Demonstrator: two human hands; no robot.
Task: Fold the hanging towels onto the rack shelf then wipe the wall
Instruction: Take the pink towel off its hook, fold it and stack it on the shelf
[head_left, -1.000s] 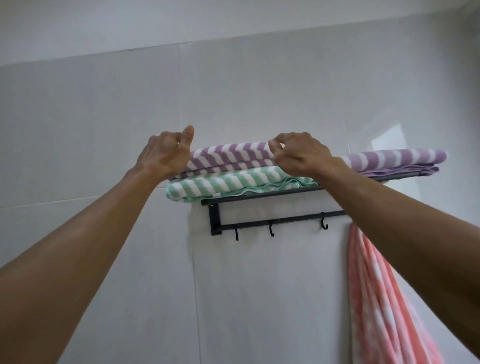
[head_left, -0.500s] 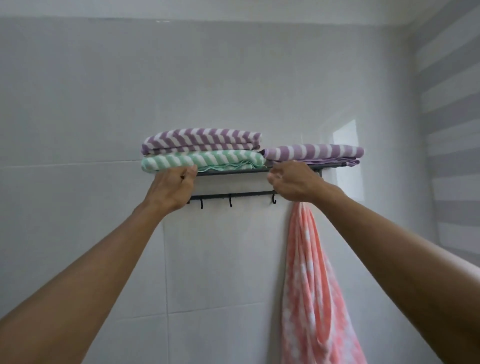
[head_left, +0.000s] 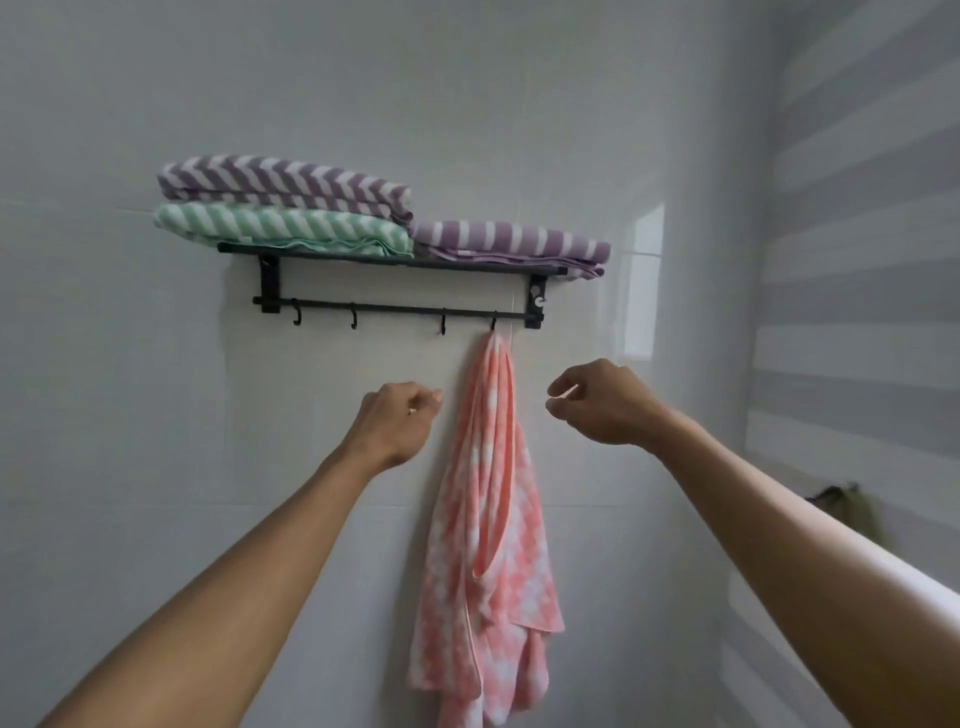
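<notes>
A black wall rack (head_left: 332, 259) carries three folded towels: a purple striped towel (head_left: 280, 183) on top of a green striped towel (head_left: 280, 228) at the left, and a second purple striped towel (head_left: 511, 243) at the right. From the rightmost hook hangs a pink checked towel (head_left: 485, 519). My left hand (head_left: 397, 421) hovers just left of the pink towel, fingers loosely curled and holding nothing. My right hand (head_left: 602, 402) hovers to its right, also loosely curled and empty. Neither hand touches the towel.
The white tiled wall (head_left: 156, 415) spreads behind the rack. A grey-and-white striped side wall (head_left: 857, 260) stands at the right. Three bare hooks (head_left: 353, 318) hang from the rack's lower bar. A dark greenish object (head_left: 844, 501) shows at the right edge behind my right forearm.
Both hands have let go of the folded towels on the shelf and dropped below the rack, to either side of the pink towel. The view has pulled back.
</notes>
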